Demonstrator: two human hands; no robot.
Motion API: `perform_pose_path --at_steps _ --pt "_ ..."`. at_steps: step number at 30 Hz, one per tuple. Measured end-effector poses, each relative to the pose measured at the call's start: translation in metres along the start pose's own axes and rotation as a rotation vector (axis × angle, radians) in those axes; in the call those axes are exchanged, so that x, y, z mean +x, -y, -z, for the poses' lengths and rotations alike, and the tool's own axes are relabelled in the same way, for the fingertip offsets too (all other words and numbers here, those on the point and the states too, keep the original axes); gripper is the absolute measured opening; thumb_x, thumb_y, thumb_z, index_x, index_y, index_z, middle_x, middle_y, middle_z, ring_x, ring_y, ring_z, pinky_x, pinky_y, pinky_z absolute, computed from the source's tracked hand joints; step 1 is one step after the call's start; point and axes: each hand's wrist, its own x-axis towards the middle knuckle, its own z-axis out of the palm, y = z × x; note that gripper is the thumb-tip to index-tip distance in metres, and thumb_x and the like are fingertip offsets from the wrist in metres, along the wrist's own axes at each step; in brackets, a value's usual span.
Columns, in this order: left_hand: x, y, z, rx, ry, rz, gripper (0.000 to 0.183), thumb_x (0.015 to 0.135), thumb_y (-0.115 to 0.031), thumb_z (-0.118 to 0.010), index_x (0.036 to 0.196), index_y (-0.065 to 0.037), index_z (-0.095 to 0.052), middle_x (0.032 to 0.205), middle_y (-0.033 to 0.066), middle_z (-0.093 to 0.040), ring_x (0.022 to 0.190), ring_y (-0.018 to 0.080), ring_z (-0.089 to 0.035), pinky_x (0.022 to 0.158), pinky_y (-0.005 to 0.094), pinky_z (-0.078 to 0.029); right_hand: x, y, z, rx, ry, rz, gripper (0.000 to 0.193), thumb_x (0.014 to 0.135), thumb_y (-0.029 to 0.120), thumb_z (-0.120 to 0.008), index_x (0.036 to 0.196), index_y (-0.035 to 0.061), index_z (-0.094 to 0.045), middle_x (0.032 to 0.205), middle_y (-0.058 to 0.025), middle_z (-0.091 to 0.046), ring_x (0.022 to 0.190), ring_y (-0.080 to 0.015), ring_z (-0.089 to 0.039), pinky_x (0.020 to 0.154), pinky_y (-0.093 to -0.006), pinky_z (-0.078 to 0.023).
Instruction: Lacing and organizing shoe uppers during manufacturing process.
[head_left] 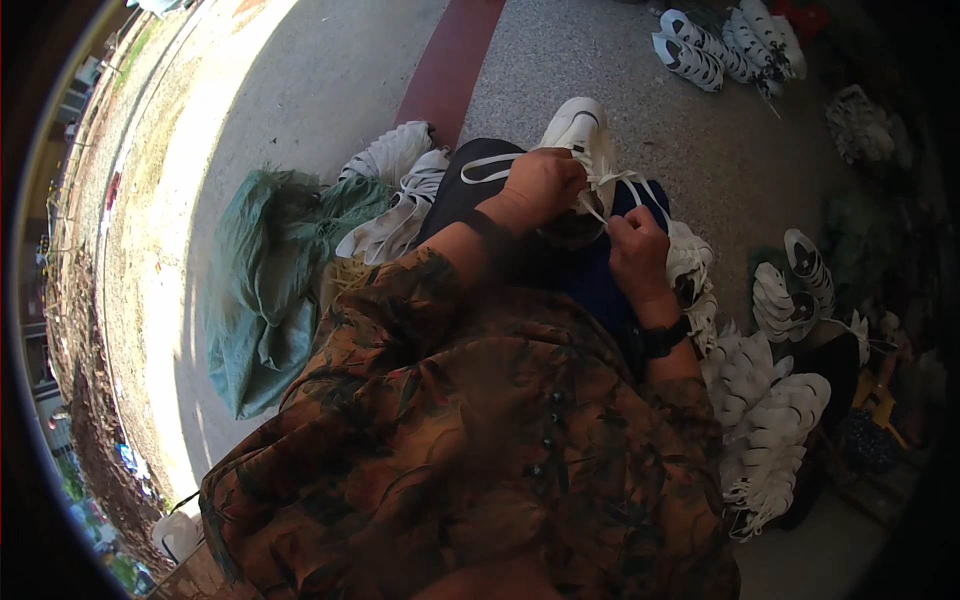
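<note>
A white sneaker (pixel 577 122) rests across my lap, its toe pointing away from me. My left hand (pixel 545 187) is closed over the shoe's lacing, and a loop of white shoelace (pixel 484 170) sticks out to its left. Just right of the shoe's opening, my right hand (pixel 640 247) pinches the lace, which runs in a short stretch back toward the shoe. More lace lies over the dark blue cloth on my lap. The left fingertips are partly hidden, as is the inside of the shoe.
A green plastic sack (pixel 262 290) lies on the left, with white shoe uppers (pixel 400 200) beside it. Stacks of white uppers (pixel 765 410) lie to my right. More uppers (pixel 690 50) sit on the floor at the far right. A reddish strip (pixel 450 70) crosses the floor.
</note>
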Motion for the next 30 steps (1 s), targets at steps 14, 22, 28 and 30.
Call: perform_pose_path --at_steps 14,22,28,30 --pt "0.011 -0.022 -0.022 0.385 0.154 0.018 0.012 0.07 -0.022 -0.063 0.07 -0.01 -0.065 0.073 0.0067 -0.061 0.072 0.0248 -0.063 0.064 0.036 -0.05 0.004 -0.011 -0.019 0.23 -0.133 -0.074 0.005 0.075 -0.001 -0.053 0.077 0.0013 -0.057 0.088 -0.0189 -0.06 0.084 -0.0377 -0.059 0.069 -0.0429 -0.048" --pt "-0.022 0.012 0.055 0.625 0.211 -0.082 0.006 0.071 -0.014 -0.058 0.072 -0.009 -0.063 0.078 0.009 -0.063 0.077 0.0266 -0.063 0.067 0.0388 -0.05 -0.028 -0.062 0.003 -0.117 -0.164 -0.277 0.008 0.074 0.002 -0.05 0.074 0.0062 -0.056 0.081 -0.0144 -0.058 0.077 -0.0346 -0.058 0.065 -0.0438 -0.047" --pt "-0.133 0.091 0.166 0.822 0.384 0.627 0.014 0.075 -0.015 -0.058 0.076 -0.003 -0.066 0.08 0.0174 -0.065 0.077 0.0345 -0.065 0.066 0.0439 -0.052 -0.095 -0.131 0.052 -0.445 0.17 -0.571 0.012 0.078 0.006 -0.053 0.086 0.0051 -0.061 0.086 -0.0156 -0.06 0.081 -0.0351 -0.058 0.07 -0.0432 -0.047" --pt "-0.146 0.099 0.156 0.792 0.389 0.628 0.014 0.075 -0.015 -0.059 0.076 -0.004 -0.067 0.08 0.017 -0.065 0.077 0.0347 -0.065 0.067 0.0442 -0.052 -0.093 -0.128 0.049 -0.432 0.295 -0.609 0.013 0.078 0.007 -0.055 0.089 0.0043 -0.062 0.087 -0.0165 -0.061 0.084 -0.0358 -0.058 0.072 -0.0438 -0.046"
